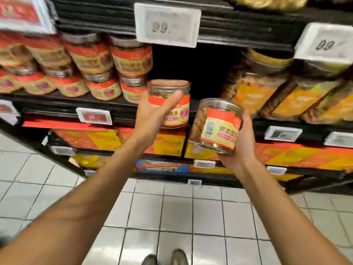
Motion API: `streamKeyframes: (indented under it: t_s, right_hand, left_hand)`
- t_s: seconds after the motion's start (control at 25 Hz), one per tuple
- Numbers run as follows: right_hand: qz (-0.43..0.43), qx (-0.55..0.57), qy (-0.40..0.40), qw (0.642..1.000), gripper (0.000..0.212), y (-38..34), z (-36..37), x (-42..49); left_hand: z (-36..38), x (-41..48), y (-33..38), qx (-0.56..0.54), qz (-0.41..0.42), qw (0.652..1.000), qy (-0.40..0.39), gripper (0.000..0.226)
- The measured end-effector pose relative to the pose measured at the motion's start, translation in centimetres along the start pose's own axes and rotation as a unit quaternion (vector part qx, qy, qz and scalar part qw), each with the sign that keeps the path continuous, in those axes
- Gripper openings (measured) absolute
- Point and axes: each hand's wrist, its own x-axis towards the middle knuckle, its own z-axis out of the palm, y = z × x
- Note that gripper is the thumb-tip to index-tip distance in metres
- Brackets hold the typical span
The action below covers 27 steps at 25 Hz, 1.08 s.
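Note:
I stand before a shop shelf. My left hand grips an upright clear jar of nuts with a red and cream label, thumb across its front, held in front of the shelf edge. My right hand holds a second, matching jar from below and the right side, tilted to the left, with its barcode facing me. Both jars hang in the air before a dark gap in the middle shelf.
Stacked red-labelled jars fill the shelf left of the gap; orange-labelled jars lean on the right. Price tags hang from the shelf above. Red and yellow boxes sit on lower shelves. The floor is white tile.

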Motion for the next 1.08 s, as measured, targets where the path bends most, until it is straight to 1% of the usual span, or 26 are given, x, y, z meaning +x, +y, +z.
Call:
streamKeyframes:
  t_s: [0.04, 0.16, 0.24, 0.28, 0.36, 0.4, 0.44, 0.48, 0.52, 0.56, 0.64, 0.68, 0.76, 0.8, 0.84, 0.92, 0.96, 1.0, 1.04, 1.08]
  right_hand:
    - [-0.003, -0.008, -0.004, 1.0, 0.06, 0.3, -0.4, 0.8]
    - [-0.015, -0.012, -0.017, 1.0, 0.061, 0.7, -0.9, 2.6]
    - [-0.032, -0.022, -0.021, 0.999, 0.061, 0.7, -0.9, 3.3]
    - [-0.041, -0.023, -0.023, 0.999, 0.061, 0.7, -0.9, 3.5]
    - [-0.055, -0.015, -0.031, 0.998, 0.06, 0.6, -0.9, 3.5]
    - [-0.06, -0.013, -0.035, 0.998, 0.059, 0.6, -0.8, 3.4]
    - [-0.061, -0.013, -0.034, 0.997, 0.059, 0.6, -0.6, 3.2]
    - [-0.065, -0.018, -0.029, 0.997, 0.059, 0.6, -0.3, 3.0]
    - [-0.072, -0.028, -0.022, 0.997, 0.059, 0.6, 0.3, 2.8]
    - [-0.083, -0.039, -0.019, 0.996, 0.059, 0.5, 1.0, 2.7]
    - [-0.12, -0.058, -0.022, 0.991, 0.057, -0.1, 2.8, 2.3]
    - [-0.146, -0.064, -0.023, 0.987, 0.056, -0.5, 3.8, 2.2]
    - [-0.2, -0.071, -0.029, 0.977, 0.051, -1.5, 5.5, 2.2]
    - [-0.225, -0.085, -0.033, 0.97, 0.049, -2.2, 6.5, 2.4]
    - [-0.247, -0.111, -0.031, 0.962, 0.052, -2.8, 7.5, 2.7]
    - [-0.279, -0.167, 0.001, 0.946, 0.06, -4.0, 9.4, 3.9]
    - [-0.288, -0.181, 0.019, 0.94, 0.055, -4.4, 10.2, 4.7]
    - [-0.294, -0.18, 0.03, 0.938, 0.047, -4.5, 10.9, 5.7]
    - [-0.301, -0.179, 0.037, 0.936, 0.041, -4.4, 11.3, 6.7]
    - [-0.309, -0.186, 0.044, 0.932, 0.041, -4.2, 11.5, 7.6]
  left_hand:
    - [0.5, 1.3, -0.6, 0.02, 0.02, 1.0, -0.003, 0.056]
    - [1.2, 4.8, -2.3, 0.1, 0.054, 0.993, -0.02, 0.069]
    - [0.9, 6.0, -2.3, 0.163, 0.059, 0.984, -0.046, 0.068]
    - [0.6, 6.0, -2.2, 0.173, 0.057, 0.981, -0.059, 0.066]
    - [-0.2, 4.2, -1.9, 0.145, 0.061, 0.985, -0.067, 0.063]
    - [-0.6, 2.4, -2.0, 0.121, 0.067, 0.99, -0.04, 0.057]
    - [-1.0, 0.4, -2.2, 0.088, 0.068, 0.994, -0.006, 0.047]
    - [-1.2, -1.5, -2.1, 0.045, 0.061, 0.997, 0.004, 0.036]
    - [-0.9, -3.1, -1.7, 0.01, 0.045, 0.999, -0.018, 0.031]
    - [-0.3, -4.4, -1.2, -0.005, 0.032, 0.998, -0.06, 0.031]
    - [0.8, -5.7, 0.2, 0.004, 0.036, 0.99, -0.137, 0.036]
    - [1.1, -5.6, 0.8, 0.006, 0.047, 0.987, -0.157, 0.038]
    - [0.9, -4.5, 1.9, 0.002, 0.066, 0.983, -0.172, 0.045]
    - [0.5, -3.7, 2.2, 0.007, 0.082, 0.981, -0.173, 0.051]
    - [0.2, -2.5, 2.5, 0.027, 0.085, 0.984, -0.154, 0.055]
    - [-0.2, 0.0, 3.0, 0.053, 0.066, 0.993, -0.087, 0.05]
    - [-0.2, 0.9, 3.1, 0.073, 0.074, 0.992, -0.074, 0.048]
    - [-0.2, 1.8, 3.0, 0.096, 0.09, 0.988, -0.076, 0.047]
    - [-0.2, 2.3, 2.8, 0.098, 0.098, 0.987, -0.076, 0.043]
    - [-0.2, 2.8, 2.6, 0.088, 0.095, 0.988, -0.081, 0.038]
